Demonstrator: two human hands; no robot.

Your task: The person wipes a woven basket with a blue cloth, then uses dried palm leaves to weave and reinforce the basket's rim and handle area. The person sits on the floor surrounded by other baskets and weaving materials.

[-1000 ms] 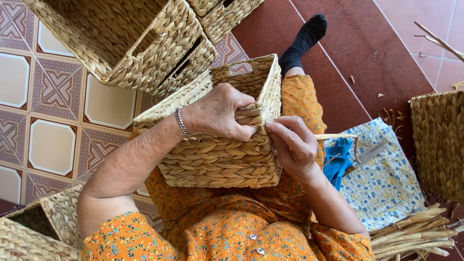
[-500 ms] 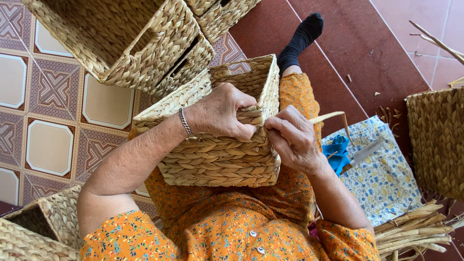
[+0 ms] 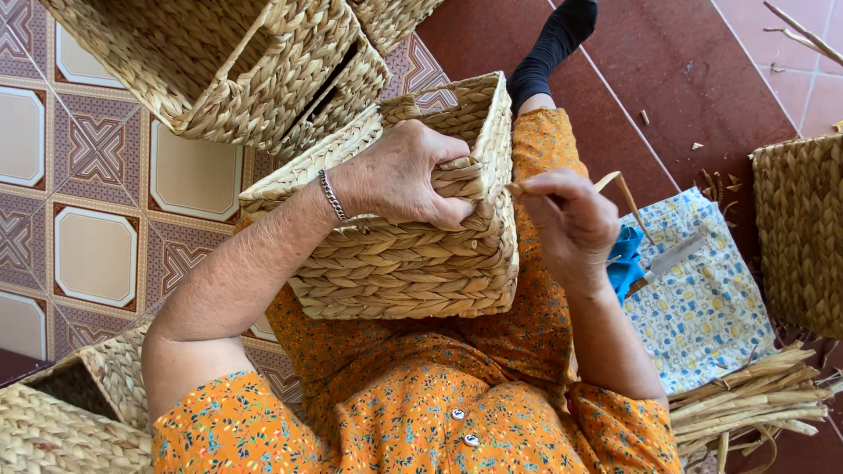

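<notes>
The floor here is patterned tile (image 3: 97,254) on the left and plain dark red tile (image 3: 702,70) on the right, and I look down on a person who sits with one leg stretched far out, in a black sock (image 3: 553,39). On the lap lies a woven straw basket (image 3: 404,254), tipped on its side so that its rim faces the hands. The left hand (image 3: 399,175) is closed firmly over the rim near the corner; I think it steadies the basket so the weave does not move. The right hand (image 3: 566,215) is just beside this corner, its fingers pinched together on a thin straw strand (image 3: 619,189), which runs from the basket edge and bends up. Near the right hand, on a flowered cloth (image 3: 702,307), lie a blue thing and what seems a knife (image 3: 672,259), within easy reach. More baskets (image 3: 228,79) are stacked far left, and a bundle of straw stalks (image 3: 755,395) waits at the near right.
</notes>
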